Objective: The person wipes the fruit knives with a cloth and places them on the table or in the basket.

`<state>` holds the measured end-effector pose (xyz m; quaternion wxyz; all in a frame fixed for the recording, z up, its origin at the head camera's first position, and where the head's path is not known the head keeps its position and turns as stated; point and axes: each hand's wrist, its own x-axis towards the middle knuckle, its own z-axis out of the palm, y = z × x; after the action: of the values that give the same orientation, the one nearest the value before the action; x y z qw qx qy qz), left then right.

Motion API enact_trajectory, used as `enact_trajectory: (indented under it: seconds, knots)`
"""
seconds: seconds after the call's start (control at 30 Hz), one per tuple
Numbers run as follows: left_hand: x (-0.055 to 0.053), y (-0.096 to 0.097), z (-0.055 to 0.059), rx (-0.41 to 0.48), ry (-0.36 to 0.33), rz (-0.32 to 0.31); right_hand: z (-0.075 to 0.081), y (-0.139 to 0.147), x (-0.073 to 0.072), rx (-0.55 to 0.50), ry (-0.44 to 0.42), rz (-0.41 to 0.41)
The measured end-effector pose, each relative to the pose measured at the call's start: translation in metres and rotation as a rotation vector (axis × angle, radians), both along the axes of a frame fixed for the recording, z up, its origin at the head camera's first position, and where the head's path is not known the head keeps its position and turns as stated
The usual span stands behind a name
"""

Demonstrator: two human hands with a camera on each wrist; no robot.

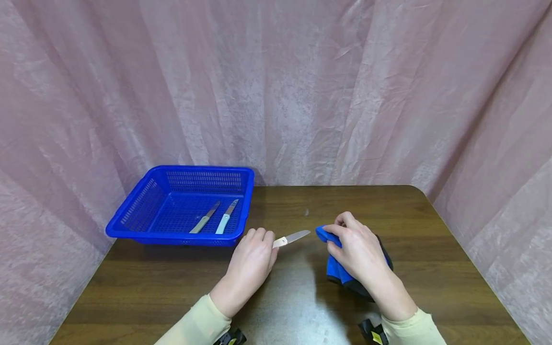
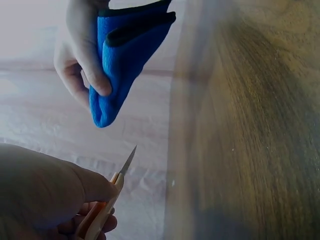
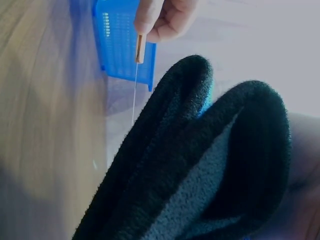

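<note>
My left hand (image 1: pixel 254 254) grips a small folding knife (image 1: pixel 291 238) by its pale handle, the bare blade pointing right. In the left wrist view, the thumb lies along the knife's handle (image 2: pixel 102 212). To the right, my right hand (image 1: pixel 355 247) pinches a folded blue cloth (image 1: pixel 337 268) with dark edging between thumb and fingers. A short gap separates the blade tip from the cloth. In the right wrist view, the cloth's dark edge (image 3: pixel 200 150) fills much of the picture and hides most of that hand.
A blue plastic basket (image 1: pixel 161 235) stands at the back left of the wooden table (image 1: pixel 431 268). Inside lie two knives, one with a beige handle (image 1: pixel 200 224) and one with a pale blue handle (image 1: pixel 223 223). Pink curtains (image 1: pixel 302 96) hang behind.
</note>
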<state>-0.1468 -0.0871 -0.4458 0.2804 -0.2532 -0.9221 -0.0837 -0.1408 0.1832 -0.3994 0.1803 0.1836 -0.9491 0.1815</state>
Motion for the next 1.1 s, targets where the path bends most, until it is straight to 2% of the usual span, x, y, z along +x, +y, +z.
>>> enact_trajectory:
  seconds: [0.2,0.5,0.7,1.1]
  knots:
    - [0.003,-0.002,0.001,0.037,-0.020,-0.026,0.001,-0.008,-0.001,-0.008,0.003,0.003]
    - [0.008,-0.004,0.006,0.067,0.007,-0.058,0.002,-0.017,-0.004,-0.007,0.003,0.016]
    - [0.009,-0.007,0.010,0.062,0.032,-0.061,0.004,-0.019,-0.004,0.002,0.020,0.032]
    - [0.010,-0.014,0.015,0.083,0.028,-0.066,0.007,-0.029,-0.005,-0.007,0.042,0.062]
